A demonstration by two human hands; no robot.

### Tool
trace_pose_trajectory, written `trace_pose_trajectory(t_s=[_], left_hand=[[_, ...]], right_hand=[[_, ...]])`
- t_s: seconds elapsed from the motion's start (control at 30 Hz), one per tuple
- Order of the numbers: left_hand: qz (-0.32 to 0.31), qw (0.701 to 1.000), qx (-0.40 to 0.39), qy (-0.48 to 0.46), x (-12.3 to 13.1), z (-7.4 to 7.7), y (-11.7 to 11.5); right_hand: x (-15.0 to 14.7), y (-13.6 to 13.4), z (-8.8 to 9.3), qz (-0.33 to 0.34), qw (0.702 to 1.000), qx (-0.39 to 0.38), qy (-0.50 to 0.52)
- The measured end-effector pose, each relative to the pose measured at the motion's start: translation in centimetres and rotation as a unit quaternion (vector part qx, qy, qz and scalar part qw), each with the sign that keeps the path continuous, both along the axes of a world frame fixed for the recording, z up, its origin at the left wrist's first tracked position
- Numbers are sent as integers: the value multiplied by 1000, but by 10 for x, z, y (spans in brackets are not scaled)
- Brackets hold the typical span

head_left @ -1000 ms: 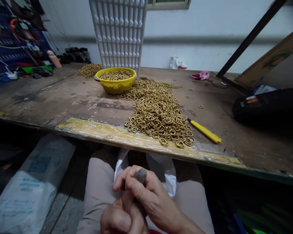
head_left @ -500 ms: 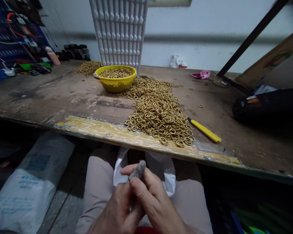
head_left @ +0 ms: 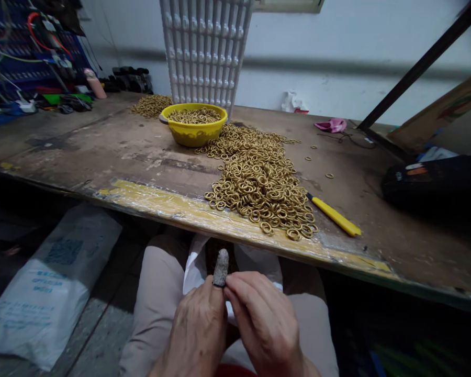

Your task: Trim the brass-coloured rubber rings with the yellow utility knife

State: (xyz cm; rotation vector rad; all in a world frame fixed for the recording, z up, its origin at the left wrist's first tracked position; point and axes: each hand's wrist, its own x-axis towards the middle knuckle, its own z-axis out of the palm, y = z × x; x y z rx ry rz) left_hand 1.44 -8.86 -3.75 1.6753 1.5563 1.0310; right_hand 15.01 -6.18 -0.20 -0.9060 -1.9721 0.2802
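Note:
A grey fabric finger cot (head_left: 221, 266) with a dark lower edge covers the outstretched index finger of my left hand (head_left: 200, 322). That hand's other fingers bend down out of sight, and I see nothing held in it. My right hand (head_left: 265, 319) is closed, its thumb and fingertips pinching the cot's lower edge from the right. Both hands are above my lap, in front of the bench edge. Beyond them a heap of brass-coloured rings (head_left: 261, 180) lies on the wooden bench (head_left: 137, 152).
A yellow bowl (head_left: 196, 133) full of rings stands behind the heap, with a smaller ring pile (head_left: 151, 106) at back left. A yellow-handled tool (head_left: 335, 215) lies right of the heap. A white bag (head_left: 191, 269) hangs open between my knees; a printed sack (head_left: 58, 277) lies at left.
My hands have come apart from their clasp. The finger cot now points upright, and my right hand has shifted to its right side, pinching its lower edge. The view has swung slightly left.

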Motion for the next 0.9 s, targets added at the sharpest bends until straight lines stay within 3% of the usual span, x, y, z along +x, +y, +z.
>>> trace_pose_trajectory(t_s=[0.17,0.27,0.37,0.63,0.77,0.9], left_hand=[[-6,999,24,46,3,-5,-5],[-50,990,12,134,4,0,-5],[-93,986,16,138,3,2,-5],[-150,982,-77,-87,-2,12,-1],[-124,964,-153,-176,-1,19,-2],[-56,929,-236,-279,1,23,-2]], right_hand=[[1,1,-2,0,1000,13,-24],[-1,2,-3,-21,999,1,-42],[-2,4,0,-40,997,-26,-69],[0,7,10,19,996,-10,-84],[-1,6,7,-22,996,-7,-88],[-6,1,2,-54,996,3,-75]])
